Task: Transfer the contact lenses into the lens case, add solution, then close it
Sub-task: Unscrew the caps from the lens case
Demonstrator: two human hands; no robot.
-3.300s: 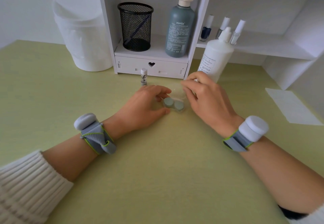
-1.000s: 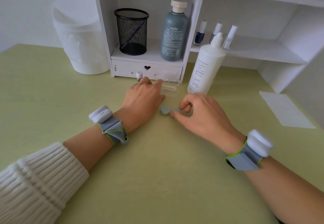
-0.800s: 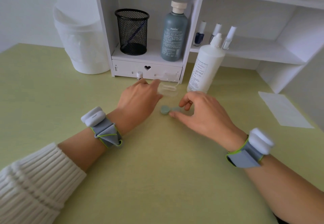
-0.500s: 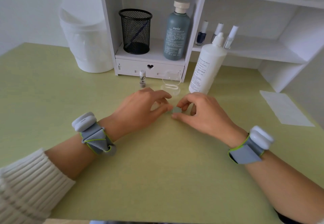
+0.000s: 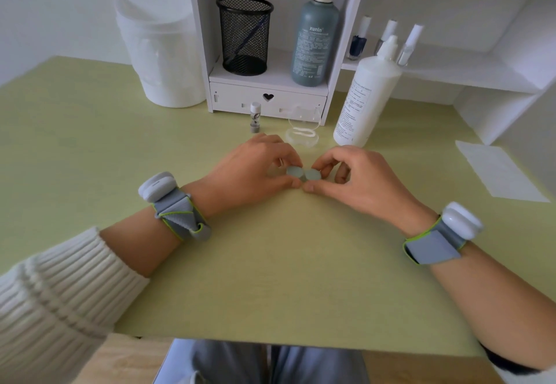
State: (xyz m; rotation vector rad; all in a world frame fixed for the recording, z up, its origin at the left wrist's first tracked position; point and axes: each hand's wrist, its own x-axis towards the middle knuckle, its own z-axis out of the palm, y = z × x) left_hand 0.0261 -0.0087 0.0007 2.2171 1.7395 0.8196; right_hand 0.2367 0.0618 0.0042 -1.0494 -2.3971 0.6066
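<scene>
Both hands on the small grey-green twin-capped plastic lens case (image 5: 302,173), mid-table, both caps on.

Left hand (image 5: 252,170) pinches the left cap between thumb and curled forefinger; right hand (image 5: 358,179) pinches the right cap the same way, its other fingers curled clear of the case; case on or just above the pale green tabletop (image 5: 270,263), cannot tell which; tall white plastic solution bottle (image 5: 365,98) stands near, beyond the right hand, not touching; clear shallow plastic holder (image 5: 301,137) lies just behind the hands; lenses not discernible. Judgement: case light, stiff, smooth, apt to skid under a twist; pin one cap's rim while the other turns.
</scene>
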